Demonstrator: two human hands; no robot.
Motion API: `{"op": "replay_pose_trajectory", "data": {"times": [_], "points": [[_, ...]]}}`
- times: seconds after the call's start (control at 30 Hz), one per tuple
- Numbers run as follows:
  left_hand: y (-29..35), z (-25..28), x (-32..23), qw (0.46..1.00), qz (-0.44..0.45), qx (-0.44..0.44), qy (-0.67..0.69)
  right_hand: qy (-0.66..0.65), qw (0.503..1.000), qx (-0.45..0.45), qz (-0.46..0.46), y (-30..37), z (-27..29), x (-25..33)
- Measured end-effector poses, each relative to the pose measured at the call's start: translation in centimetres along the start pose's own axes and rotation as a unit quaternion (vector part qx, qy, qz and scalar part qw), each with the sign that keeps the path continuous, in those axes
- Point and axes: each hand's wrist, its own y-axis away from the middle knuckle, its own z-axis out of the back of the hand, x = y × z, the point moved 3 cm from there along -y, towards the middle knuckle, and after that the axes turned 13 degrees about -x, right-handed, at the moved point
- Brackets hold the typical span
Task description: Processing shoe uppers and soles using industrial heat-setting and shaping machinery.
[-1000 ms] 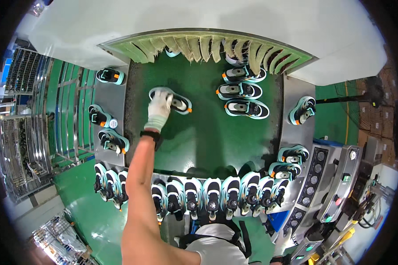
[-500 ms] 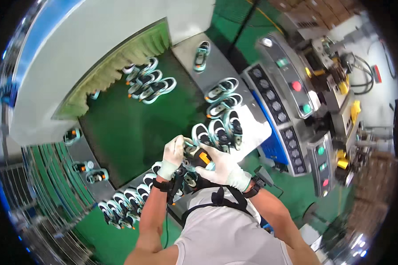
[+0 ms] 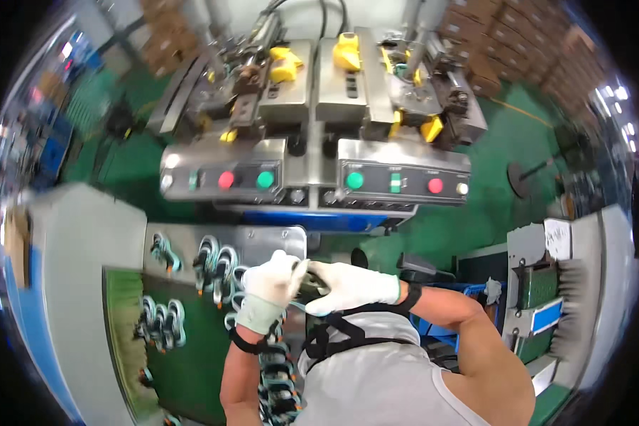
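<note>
Both my hands wear white gloves and meet in front of my waist. Between them is a dark sneaker (image 3: 311, 286) with a pale sole edge, largely covered by the gloves. My left hand (image 3: 271, 279) grips one side of it, fingers bent around its upper part. My right hand (image 3: 349, 285) is wrapped on the other side. Beside my left hand, on the metal ledge, stand black sneakers with white and mint soles (image 3: 224, 268). More such sneakers (image 3: 279, 376) are lined up by my left forearm.
Ahead stands a two-sided machine with control panels (image 3: 405, 176) bearing green and red buttons, and yellow parts (image 3: 346, 53) above. At left, a green conveyor belt (image 3: 192, 355) carries sneakers (image 3: 162, 323) beside a grey housing (image 3: 85, 284). A grey-and-green unit (image 3: 536, 284) stands at right.
My view has swung right, from the conveyor to the machine, which is now straight ahead. Both hands have carried the sneaker along, and the gloves now cover more of it.
</note>
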Motion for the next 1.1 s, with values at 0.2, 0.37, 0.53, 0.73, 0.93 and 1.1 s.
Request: {"op": "replay_pose_trajectory", "data": {"times": [0.2, 0.37, 0.53, 0.73, 0.93, 1.1], "points": [[-15.9, -3.0, -10.9, 0.972, -0.187, -0.099, 0.097, -0.167, 0.964, -0.202, -0.051, 3.0, 11.1, -4.9], [-24.4, -5.6, -13.7, 0.943, -0.112, -0.198, 0.245, -0.417, 0.84, -0.347, 0.014, 10.4, 18.4, -9.3], [-32.1, -10.3, -15.4, 0.931, 0.002, -0.125, 0.344, -0.553, 0.703, -0.445, 0.041, 14.2, 23.0, -14.5], [-40.9, -19.7, -9.8, 0.935, 0.1, -0.056, 0.335, -0.58, 0.638, -0.493, 0.117, 13.3, 24.9, -17.8], [-45.9, -25.6, -9.3, 0.976, 0.089, -0.007, 0.2, -0.572, 0.623, -0.524, 0.1, 13.0, 24.5, -18.8], [-47.9, -31.5, -8.8, 0.961, 0.162, 0.055, 0.215, -0.576, 0.621, -0.528, 0.055, 13.8, 23.3, -19.2]]}}
